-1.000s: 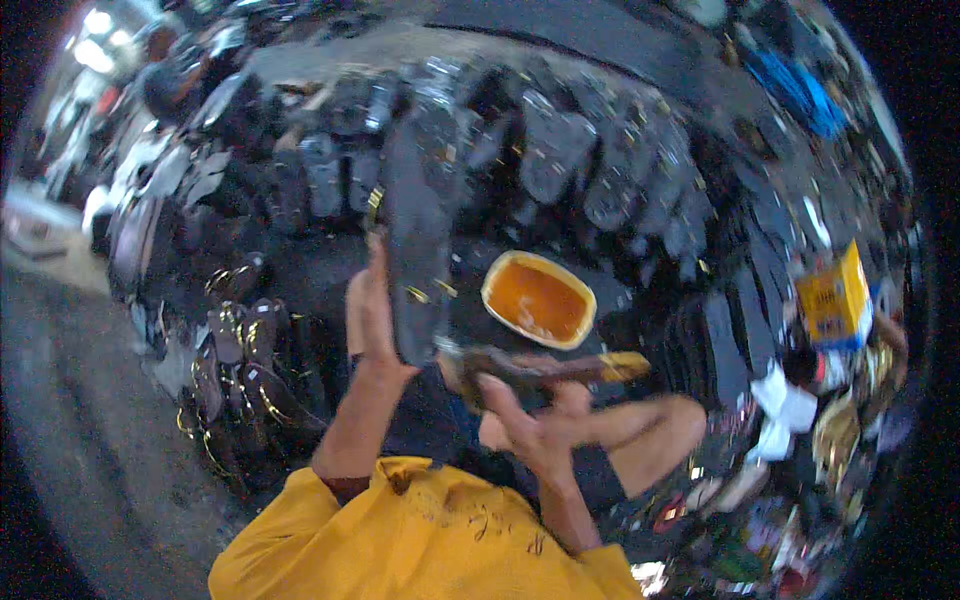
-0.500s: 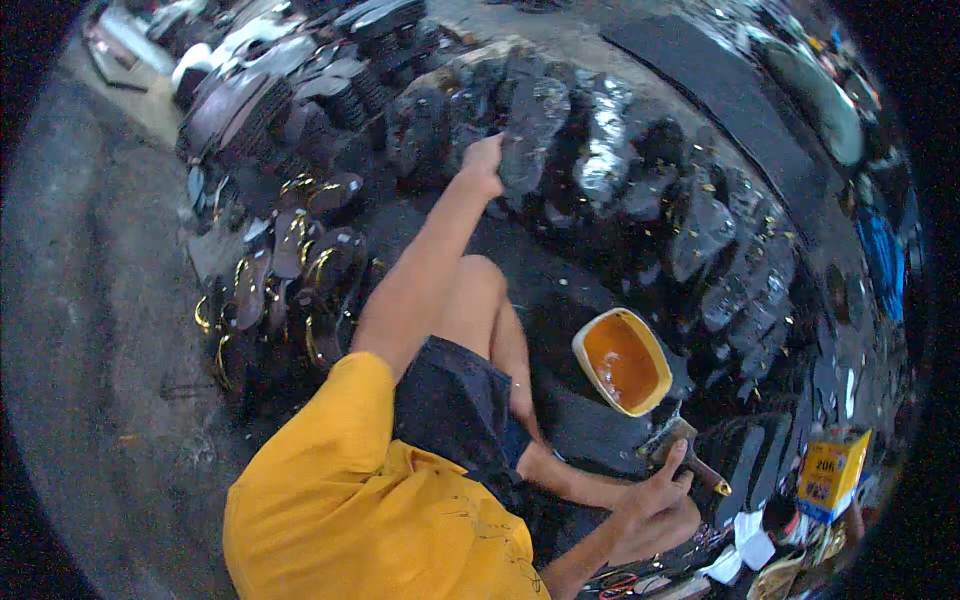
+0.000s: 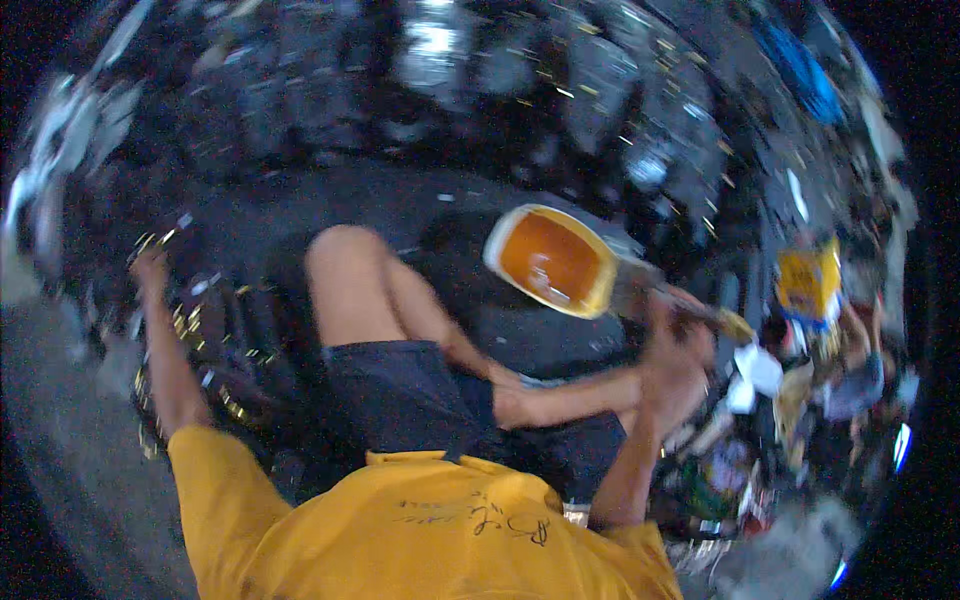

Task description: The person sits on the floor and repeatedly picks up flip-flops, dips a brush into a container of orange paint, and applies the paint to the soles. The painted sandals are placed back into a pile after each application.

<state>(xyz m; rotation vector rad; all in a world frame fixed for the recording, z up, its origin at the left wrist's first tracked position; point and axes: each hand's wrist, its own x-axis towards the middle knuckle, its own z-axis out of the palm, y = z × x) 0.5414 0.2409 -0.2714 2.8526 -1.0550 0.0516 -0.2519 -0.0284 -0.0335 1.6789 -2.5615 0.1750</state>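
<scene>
left fingers, grip unclear, beside gold-strapped dark sandals left of yellow-rimmed oblong tub; right fingers clasp slanting brown-handled brush.

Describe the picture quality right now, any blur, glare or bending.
Head view: motion blur smears the right hand and brush, while the tub reads more clearly; head view: white glare washes out a shiny item near the top edge; head view: fisheye distortion curves the outer scene, and the corners go black.
</scene>
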